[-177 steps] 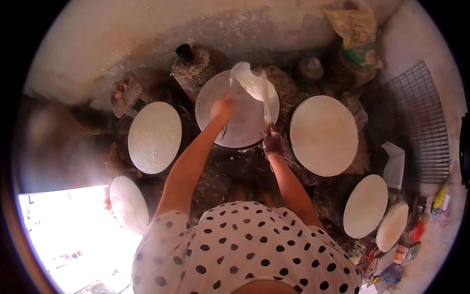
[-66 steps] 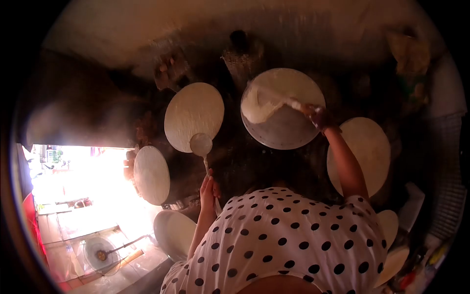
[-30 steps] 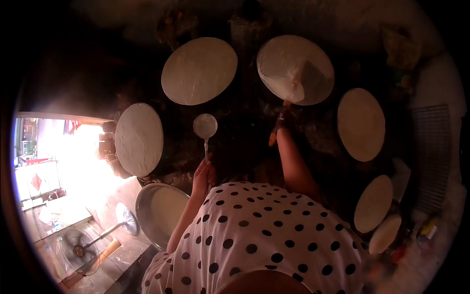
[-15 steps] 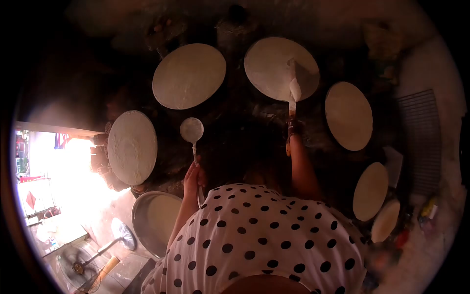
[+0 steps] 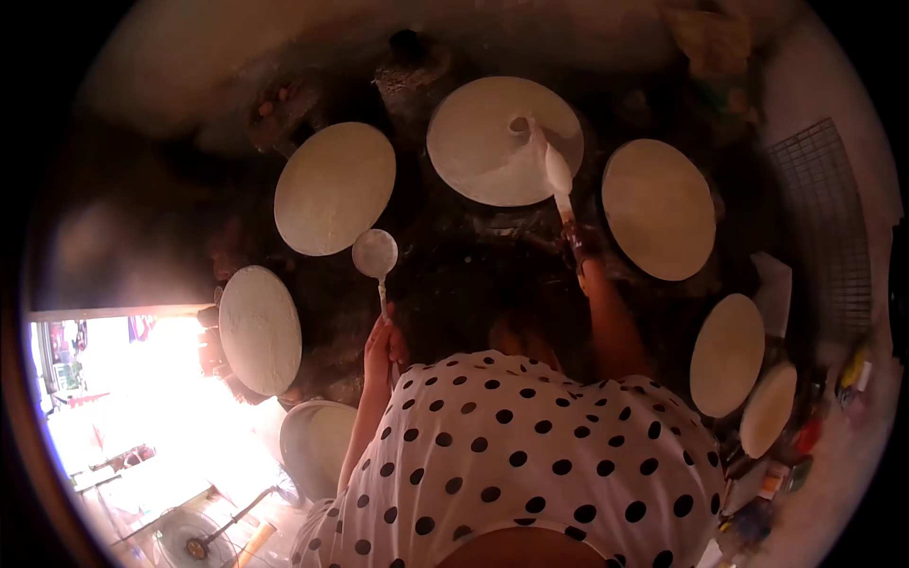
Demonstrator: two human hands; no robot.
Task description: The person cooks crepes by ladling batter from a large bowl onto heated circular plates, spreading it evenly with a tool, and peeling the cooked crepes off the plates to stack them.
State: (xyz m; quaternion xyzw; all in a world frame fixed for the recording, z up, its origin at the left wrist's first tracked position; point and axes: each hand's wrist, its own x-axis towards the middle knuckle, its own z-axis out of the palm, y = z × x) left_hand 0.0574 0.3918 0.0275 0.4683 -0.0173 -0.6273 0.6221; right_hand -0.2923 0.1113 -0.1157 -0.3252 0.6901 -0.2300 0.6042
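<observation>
My left hand (image 5: 383,346) is closed around the handle of a ladle (image 5: 375,253), whose round bowl is pale with batter. In the dark at the centre right, my right hand (image 5: 576,251) grips a batter-coated paddle (image 5: 559,175). The paddle's far end lies over the wide round griddle (image 5: 483,156) at the top middle. A pale layer covers that griddle, with a shaded patch and a small round mark near the paddle tip. Below the ladle, to the left, a large metal pot (image 5: 317,440) is partly hidden by my left arm.
More pale-topped round griddles stand around me: one at upper left (image 5: 334,189), one at far left (image 5: 260,329) and one at right (image 5: 658,210). Two smaller pale discs (image 5: 727,355) sit at lower right. A wire rack (image 5: 822,222) leans near the right wall; a fan (image 5: 194,544) stands at lower left.
The view has turned, shifting the surroundings. The paddle tip has moved across the top-middle griddle, where a small round mark now shows. The ladle stays in my left hand.
</observation>
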